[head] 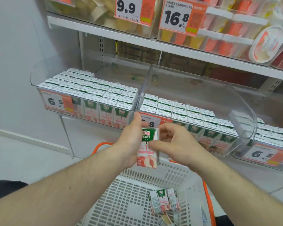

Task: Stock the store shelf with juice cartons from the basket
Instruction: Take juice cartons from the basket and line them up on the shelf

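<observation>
A white basket [134, 193] with an orange rim sits low, right in front of the person. A few small juice cartons [164, 202] lie near its right side, some tipped over.

Just above the basket's far edge, both hands meet on one juice carton [147, 148]. It stands upright and has a green top and a peach picture at the bottom. The left hand [131, 142] wraps around the carton's left side, with the thumb poking up. The right hand [173, 142] has its fingers curled, and its thumb presses on the front of the carton.

Behind the hands is the shelf [153, 46]. On it stand clear plastic bins. The left bin [44, 74] is almost full of the same cartons, packed in neat rows. The middle bin [235, 101] has rows of cartons at the front, with bare room at the back. Each bin has an orange and white price tag [55, 101] on its front.

Higher up, the next shelf holds clear boxes of orange and yellow snacks [219, 36], with big price signs [176, 15] hanging in front.
</observation>
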Action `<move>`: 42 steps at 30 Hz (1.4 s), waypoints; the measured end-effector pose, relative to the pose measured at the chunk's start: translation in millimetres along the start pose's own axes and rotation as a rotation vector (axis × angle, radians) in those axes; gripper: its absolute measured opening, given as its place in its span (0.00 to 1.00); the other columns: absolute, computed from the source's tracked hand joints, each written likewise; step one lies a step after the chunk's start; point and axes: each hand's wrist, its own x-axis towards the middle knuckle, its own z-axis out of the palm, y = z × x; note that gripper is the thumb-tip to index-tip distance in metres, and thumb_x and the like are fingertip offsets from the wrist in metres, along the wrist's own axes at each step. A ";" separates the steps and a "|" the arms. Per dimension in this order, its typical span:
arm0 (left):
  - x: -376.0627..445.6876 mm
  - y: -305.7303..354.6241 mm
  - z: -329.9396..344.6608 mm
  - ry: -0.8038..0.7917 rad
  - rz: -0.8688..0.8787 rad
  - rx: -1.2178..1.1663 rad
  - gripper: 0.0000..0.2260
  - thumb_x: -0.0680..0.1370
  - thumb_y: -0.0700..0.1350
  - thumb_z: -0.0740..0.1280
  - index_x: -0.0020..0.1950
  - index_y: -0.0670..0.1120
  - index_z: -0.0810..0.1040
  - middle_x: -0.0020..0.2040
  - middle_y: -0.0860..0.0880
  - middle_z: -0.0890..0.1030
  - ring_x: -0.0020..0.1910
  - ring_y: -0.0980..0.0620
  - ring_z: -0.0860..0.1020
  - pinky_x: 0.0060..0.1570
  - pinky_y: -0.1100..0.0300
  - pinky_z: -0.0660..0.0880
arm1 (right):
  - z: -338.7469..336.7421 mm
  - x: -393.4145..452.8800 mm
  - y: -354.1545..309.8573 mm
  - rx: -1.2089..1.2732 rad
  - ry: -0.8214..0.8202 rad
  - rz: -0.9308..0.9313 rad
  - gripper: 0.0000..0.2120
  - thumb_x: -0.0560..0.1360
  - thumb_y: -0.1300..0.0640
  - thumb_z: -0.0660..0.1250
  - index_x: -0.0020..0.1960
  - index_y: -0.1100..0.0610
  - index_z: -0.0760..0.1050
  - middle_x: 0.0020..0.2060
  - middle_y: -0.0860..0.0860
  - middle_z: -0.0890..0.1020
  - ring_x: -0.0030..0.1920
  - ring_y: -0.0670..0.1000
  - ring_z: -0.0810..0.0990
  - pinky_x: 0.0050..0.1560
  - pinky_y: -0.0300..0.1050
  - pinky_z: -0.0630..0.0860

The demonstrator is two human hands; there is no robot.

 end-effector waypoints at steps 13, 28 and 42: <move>5.4 4.0 -62.2 -0.386 0.534 0.682 0.21 0.63 0.47 0.75 0.53 0.61 0.74 0.54 0.56 0.81 0.57 0.55 0.79 0.59 0.51 0.74 | 18.4 -8.1 7.7 0.043 0.216 -0.292 0.17 0.66 0.61 0.80 0.49 0.47 0.78 0.44 0.45 0.84 0.47 0.45 0.83 0.53 0.48 0.80; 6.6 84.0 -100.5 -0.267 0.656 0.765 0.14 0.71 0.35 0.76 0.54 0.44 0.80 0.46 0.45 0.84 0.41 0.48 0.83 0.41 0.53 0.81 | 60.4 22.3 -63.1 -0.125 0.361 -0.385 0.30 0.72 0.37 0.64 0.71 0.46 0.69 0.63 0.43 0.77 0.58 0.45 0.75 0.57 0.44 0.72; 51.1 99.7 -149.5 0.684 0.874 0.839 0.05 0.75 0.49 0.67 0.50 0.54 0.80 0.49 0.60 0.80 0.56 0.56 0.75 0.64 0.56 0.63 | 66.6 212.2 -159.2 0.115 0.391 -0.104 0.18 0.65 0.43 0.64 0.31 0.57 0.79 0.33 0.54 0.84 0.41 0.59 0.84 0.46 0.57 0.82</move>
